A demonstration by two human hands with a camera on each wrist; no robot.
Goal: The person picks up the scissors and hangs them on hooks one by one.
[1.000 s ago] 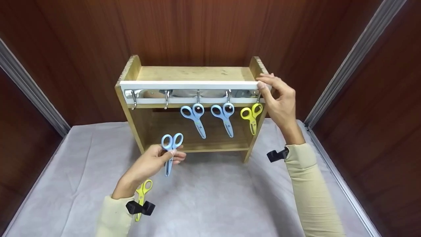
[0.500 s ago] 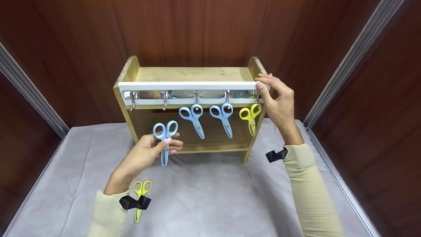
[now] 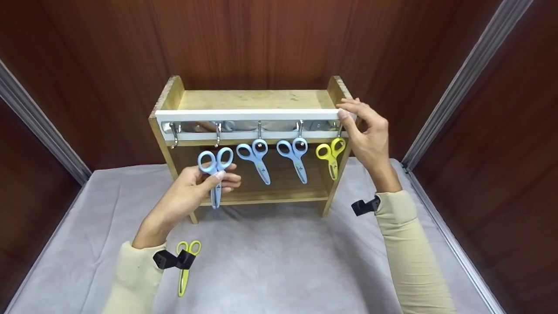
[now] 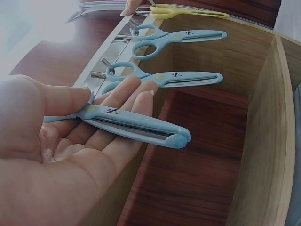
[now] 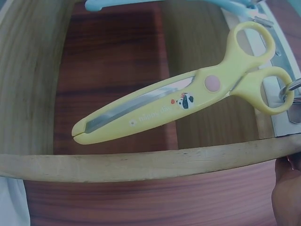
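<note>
My left hand (image 3: 185, 189) pinches blue scissors (image 3: 216, 194) between thumb and fingers, finger loops up and blades down, just below the second hook from the left (image 3: 218, 134). In the left wrist view, the blades of these scissors (image 4: 136, 125) lie across my fingers. My right hand (image 3: 369, 131) grips the right end of the white hook rail (image 3: 253, 115), thumb on its front. From the rail hang two blue scissors, the middle pair (image 3: 263, 168) and the pair beside it (image 3: 299, 163), and yellow scissors (image 3: 333, 168) at the right end, each by one loop.
A wooden shelf (image 3: 257, 98) stands behind the rail. Another pair of yellow scissors (image 3: 183, 283) lies on the grey cloth (image 3: 279, 261), partly covered by the left wrist camera (image 3: 174, 260). The leftmost hook (image 3: 174, 134) is near the shelf's left side. Dark wood-pattern walls (image 3: 261, 39) surround the area.
My left hand has risen and shifted slightly left, bringing the blue scissors up toward the rail. The right hand keeps its grip on the rail's end.
</note>
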